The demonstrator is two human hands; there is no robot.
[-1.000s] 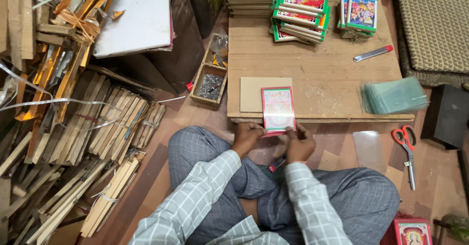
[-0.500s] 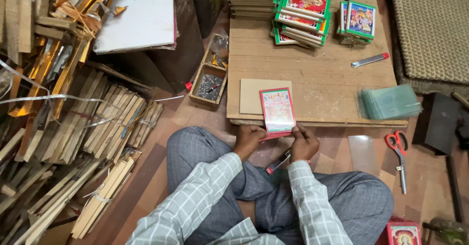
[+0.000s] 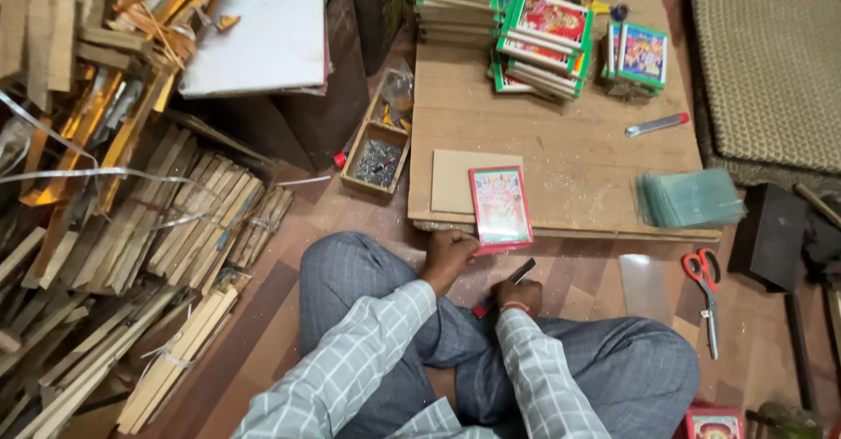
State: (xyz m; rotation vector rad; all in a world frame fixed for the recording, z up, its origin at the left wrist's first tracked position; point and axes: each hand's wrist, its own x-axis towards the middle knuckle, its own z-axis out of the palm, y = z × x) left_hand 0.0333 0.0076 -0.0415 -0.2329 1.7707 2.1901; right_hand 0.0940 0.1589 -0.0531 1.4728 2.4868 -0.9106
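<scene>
Red-framed picture (image 3: 499, 208) lies flat at the near edge of the low wooden counter (image 3: 561, 150), and partly it covers a plain cardboard sheet (image 3: 455, 180). We hold the lower left corner of the picture with our left hand (image 3: 451, 251); the fingers are curled closed on its edge. Our right hand (image 3: 517, 294) is lower, just above our lap, and it is closed around a dark thin tool (image 3: 517, 274) that points up toward the picture; what kind of tool it is we cannot tell. We sit cross-legged on the floor in grey trousers and a checked shirt. On the far side of the counter stand stacks of framed pictures (image 3: 539, 40) with green and red borders, and a smaller pair (image 3: 638, 53) is beside them. A metal cutter (image 3: 657, 124) lies alone on the counter, to the right of the middle. A pile of clear sheets (image 3: 688, 198) rests on the right corner of the counter. Red scissors (image 3: 705, 286) lie on the floor, well to the right of our right hand. Left of the counter there is a small open box (image 3: 378, 159) with dark small pieces inside. Further left, many wooden strips (image 3: 131, 246) are piled on the floor.
</scene>
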